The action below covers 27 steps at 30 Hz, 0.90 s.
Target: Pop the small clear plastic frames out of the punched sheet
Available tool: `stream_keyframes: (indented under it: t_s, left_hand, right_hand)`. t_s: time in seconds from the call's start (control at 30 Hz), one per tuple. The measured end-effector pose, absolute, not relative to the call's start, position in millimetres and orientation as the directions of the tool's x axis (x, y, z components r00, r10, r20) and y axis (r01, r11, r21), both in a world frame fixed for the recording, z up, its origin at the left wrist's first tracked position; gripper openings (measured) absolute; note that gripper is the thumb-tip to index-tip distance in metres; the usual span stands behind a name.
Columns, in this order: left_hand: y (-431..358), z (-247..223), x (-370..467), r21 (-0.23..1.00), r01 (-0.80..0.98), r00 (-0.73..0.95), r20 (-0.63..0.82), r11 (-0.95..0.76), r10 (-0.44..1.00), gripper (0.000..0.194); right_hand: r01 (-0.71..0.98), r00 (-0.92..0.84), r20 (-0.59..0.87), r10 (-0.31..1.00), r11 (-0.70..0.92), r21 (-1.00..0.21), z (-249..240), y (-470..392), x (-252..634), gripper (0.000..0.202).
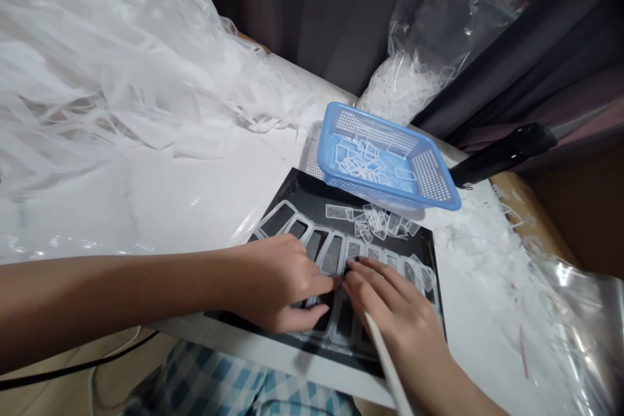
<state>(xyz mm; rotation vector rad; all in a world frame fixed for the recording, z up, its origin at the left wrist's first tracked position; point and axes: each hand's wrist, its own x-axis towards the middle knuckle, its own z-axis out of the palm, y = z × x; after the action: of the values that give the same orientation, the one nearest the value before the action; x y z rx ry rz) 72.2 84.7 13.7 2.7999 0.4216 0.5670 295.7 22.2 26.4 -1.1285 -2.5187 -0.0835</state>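
My left hand (283, 286) reaches in from the left over a black board (307, 192), its index fingertip at the row of clear plastic frames (333, 252). The thumb sits apart from the index, and I see nothing held between them. Beside it, my right hand (397, 309) bends over the same frames, fingertips pressed down close to the left index. A slim white stick (386, 361) runs from the right hand's grip back toward me; its far end is hidden under the hand. Small loose clear frames (377, 221) lie piled on the board's upper part.
Behind the board stands a blue basket (390, 192) holding white frames. A clear zip bag (409, 84) of similar pieces leans at the curtain. Heaped white strips (121, 65) cover the table's left back. A black object (507, 153) juts in at right, above clear plastic (580, 312).
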Motion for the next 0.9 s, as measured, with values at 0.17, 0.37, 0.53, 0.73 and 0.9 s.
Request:
stream_keyframes:
  t_s: [0.17, 0.37, 0.53, 0.73, 0.9]
  left_hand:
    - [84, 11, 71, 0.314, 0.211, 0.872, 0.366, -0.925, 0.324, 0.022]
    - [83, 9, 69, 0.31, 0.212, 0.873, 0.367, -0.927, 0.322, 0.034]
    - [83, 9, 69, 0.304, 0.198, 0.868, 0.387, -0.932, 0.311, 0.032]
    - [87, 23, 73, 0.257, 0.096, 0.851, 0.481, -0.962, 0.213, 0.017]
    - [88, 28, 74, 0.232, -0.092, 0.922, 0.388, -0.968, 0.006, 0.01]
  right_hand:
    - [0.788, -0.512, 0.403, 0.759, 0.601, -0.132, 35, 36, 312, 0.018]
    - [0.926, -0.293, 0.463, 0.837, 0.368, -0.08, 46, 63, 340, 0.018]
    - [0.955, -0.138, 0.437, 0.889, 0.237, -0.181, 50, 66, 349, 0.024]
    - [0.801, -0.216, 0.4, 0.89, 0.396, -0.449, 54, 57, 330, 0.024]
    - [0.721, -0.227, 0.297, 0.927, 0.365, -0.589, 56, 47, 323, 0.028]
